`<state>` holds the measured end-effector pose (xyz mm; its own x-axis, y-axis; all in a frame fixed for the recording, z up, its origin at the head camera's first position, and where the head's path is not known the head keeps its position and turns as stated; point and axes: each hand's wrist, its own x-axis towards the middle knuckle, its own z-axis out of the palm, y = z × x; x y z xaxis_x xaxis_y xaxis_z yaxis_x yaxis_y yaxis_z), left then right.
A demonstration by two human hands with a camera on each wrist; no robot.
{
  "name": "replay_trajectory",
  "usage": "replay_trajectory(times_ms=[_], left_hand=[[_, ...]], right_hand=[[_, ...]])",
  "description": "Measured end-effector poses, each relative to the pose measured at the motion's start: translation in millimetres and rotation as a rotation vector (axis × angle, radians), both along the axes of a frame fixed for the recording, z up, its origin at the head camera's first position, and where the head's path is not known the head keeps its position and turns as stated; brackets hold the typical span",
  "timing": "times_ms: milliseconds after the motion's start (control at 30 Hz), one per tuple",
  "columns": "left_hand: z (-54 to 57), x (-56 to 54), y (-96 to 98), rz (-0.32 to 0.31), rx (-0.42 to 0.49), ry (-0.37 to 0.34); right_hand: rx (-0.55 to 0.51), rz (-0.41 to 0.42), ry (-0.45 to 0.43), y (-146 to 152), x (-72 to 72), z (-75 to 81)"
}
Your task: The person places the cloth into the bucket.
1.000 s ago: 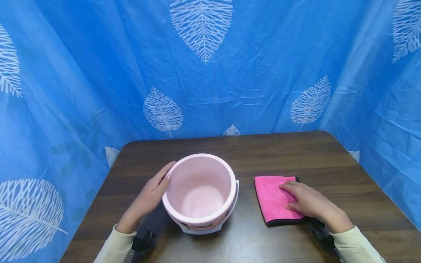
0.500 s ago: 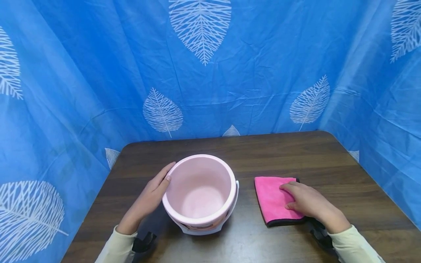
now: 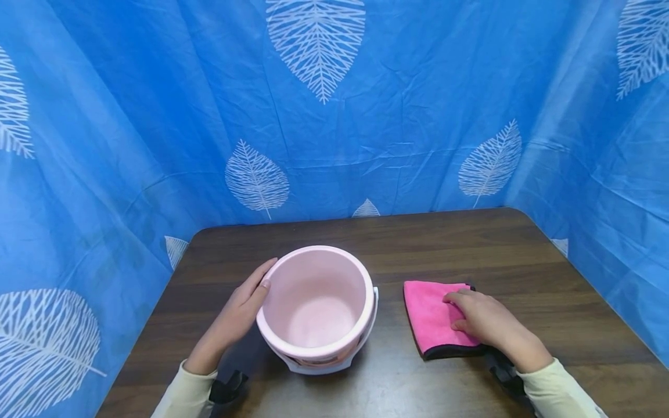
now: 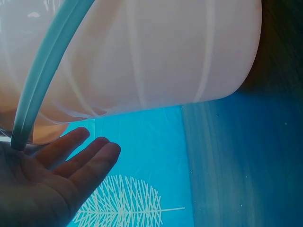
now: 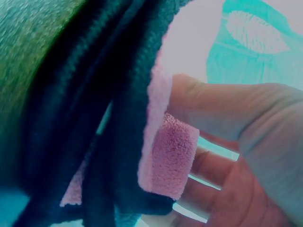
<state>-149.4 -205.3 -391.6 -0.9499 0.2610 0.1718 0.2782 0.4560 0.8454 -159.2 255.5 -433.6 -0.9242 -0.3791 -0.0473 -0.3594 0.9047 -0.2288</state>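
Open lane runs btwn the bucket [image 3: 319,307] & pink cloth [image 3: 431,316], wide enough to pass thru (bucket's handle [image 4: 49,66] juts into it a bit). Bucket mouth is open from above. L hand [image 3: 235,310] blocks bucket's L side; R hand [image 3: 488,320] covers cloth's R part. Blue curtain [image 3: 376,133] walls off surface [image 3: 418,247] at back & both sides.
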Motion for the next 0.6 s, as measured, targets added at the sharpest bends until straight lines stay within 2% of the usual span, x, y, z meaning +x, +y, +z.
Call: replay_trajectory(times_ms=[600], left_hand=[[1.9,2.4,1.6,0.021,0.004,-0.002]], right_hand=[[0.025,-0.031,0.014,-2.4,4.0,-2.6]])
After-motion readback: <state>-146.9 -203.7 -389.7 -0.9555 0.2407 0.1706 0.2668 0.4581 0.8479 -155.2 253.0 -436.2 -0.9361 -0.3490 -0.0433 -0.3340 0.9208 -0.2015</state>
